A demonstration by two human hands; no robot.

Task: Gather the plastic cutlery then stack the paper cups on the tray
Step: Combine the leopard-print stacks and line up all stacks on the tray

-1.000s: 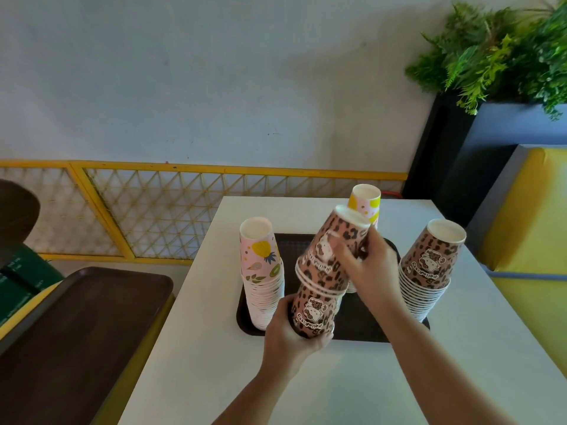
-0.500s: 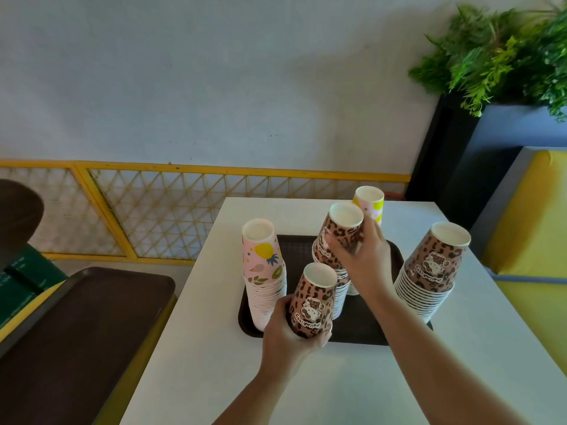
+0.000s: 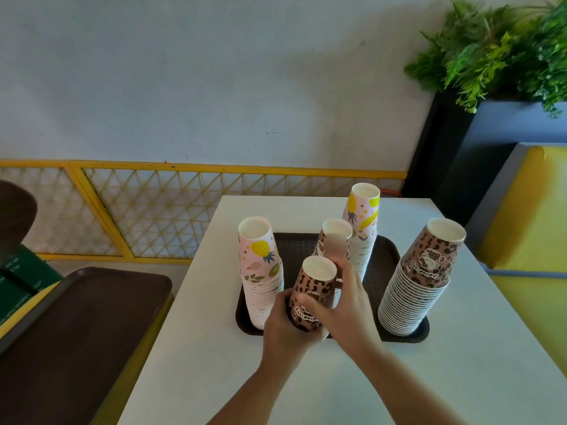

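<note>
Four cup stacks, brown tray, white table, yellow lattice fence, grey wall

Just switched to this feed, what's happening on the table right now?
A person is sorting upside-down paper cups into stacks on a dark tray. The left hand grips a leopard-print cup at the tray's near edge, and the right hand also closes on it. Behind it stands a short leopard stack. A pink stack stands at the left, a yellow stack at the back and a tall leopard stack at the right. No cutlery is in view.
</note>
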